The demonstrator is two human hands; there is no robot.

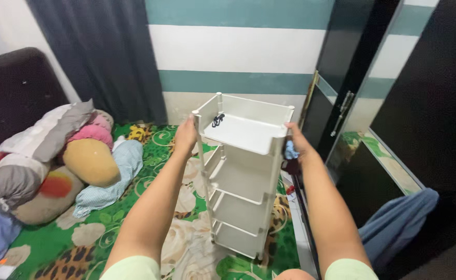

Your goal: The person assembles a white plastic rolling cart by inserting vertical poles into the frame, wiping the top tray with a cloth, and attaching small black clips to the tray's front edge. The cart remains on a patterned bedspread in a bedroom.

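A tall white plastic rack (241, 176) with several open tiers stands on a green flower-patterned sheet. My left hand (186, 136) grips the rack's top left corner post. My right hand (297, 140) grips the top right corner, next to a small blue item hanging at that side. A small black object (218, 120) lies on the top shelf near the back left post. The lower shelves look bare.
A heap of pillows and bolsters (57, 155) lies at the left against a dark headboard. Dark curtains hang behind. A black wardrobe with mirrored doors (373, 103) stands close at the right, with blue cloth (399, 223) draped low beside it.
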